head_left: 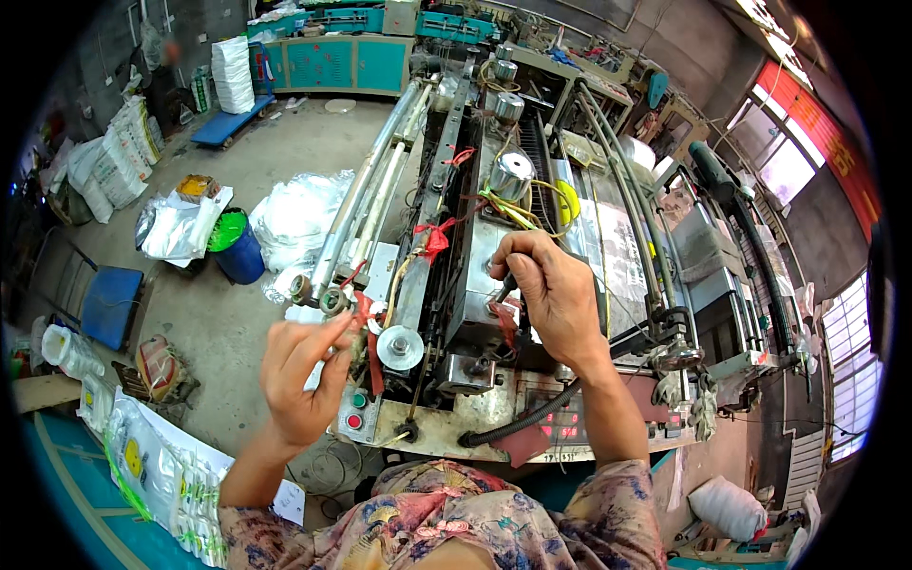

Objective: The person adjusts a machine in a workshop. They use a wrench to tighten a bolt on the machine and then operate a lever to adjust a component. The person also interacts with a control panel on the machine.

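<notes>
My right hand [559,302] is closed over the metal block [475,309] of a long machine, its fingers wrapped round a short dark handle [509,284]. Just below that handle, red cloth or tape [503,328] hangs on the block. My left hand [306,380] is held at the machine's left corner, thumb and forefinger brought together. Whatever lies between them, if anything, is too small to make out. Next to those fingertips are a roller end [332,301], a red strip [376,364] and a round silver disc [400,349].
Green and red push buttons [356,410] sit on the near left corner. A black corrugated hose [522,427] crosses the front panel. Long rollers [377,180] run along the left side. On the floor stand a blue drum [237,255] and clear plastic sheeting [302,220].
</notes>
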### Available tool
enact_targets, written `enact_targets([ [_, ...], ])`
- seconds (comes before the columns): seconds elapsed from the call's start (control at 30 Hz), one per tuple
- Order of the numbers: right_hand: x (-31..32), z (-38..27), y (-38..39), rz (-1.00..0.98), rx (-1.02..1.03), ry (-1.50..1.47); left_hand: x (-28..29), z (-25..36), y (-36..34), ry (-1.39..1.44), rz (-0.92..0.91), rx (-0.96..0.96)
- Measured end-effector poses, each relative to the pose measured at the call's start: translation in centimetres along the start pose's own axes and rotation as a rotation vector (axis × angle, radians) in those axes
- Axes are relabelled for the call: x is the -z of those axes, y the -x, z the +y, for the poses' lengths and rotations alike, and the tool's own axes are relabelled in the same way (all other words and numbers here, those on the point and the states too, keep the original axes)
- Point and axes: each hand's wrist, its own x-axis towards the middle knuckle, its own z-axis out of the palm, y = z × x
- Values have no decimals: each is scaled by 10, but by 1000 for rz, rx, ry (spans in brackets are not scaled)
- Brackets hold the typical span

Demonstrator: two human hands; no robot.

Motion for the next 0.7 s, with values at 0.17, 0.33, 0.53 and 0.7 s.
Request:
enact_targets([
  [0.17, -3, 1, -9, -36, 124, 15, 17, -4, 48, -16, 61, 230],
  [0.33, 0, -2, -6, -77, 35, -75, 11, 1, 40, -48, 27, 54],
  [0.53, -6, -7, -5, -32, -37, -148, 10, -7, 52, 16, -27, 88],
  [0.7, -4, -6, -2, -38, -41, -126, 24, -19, 58, 28, -12, 65],
])
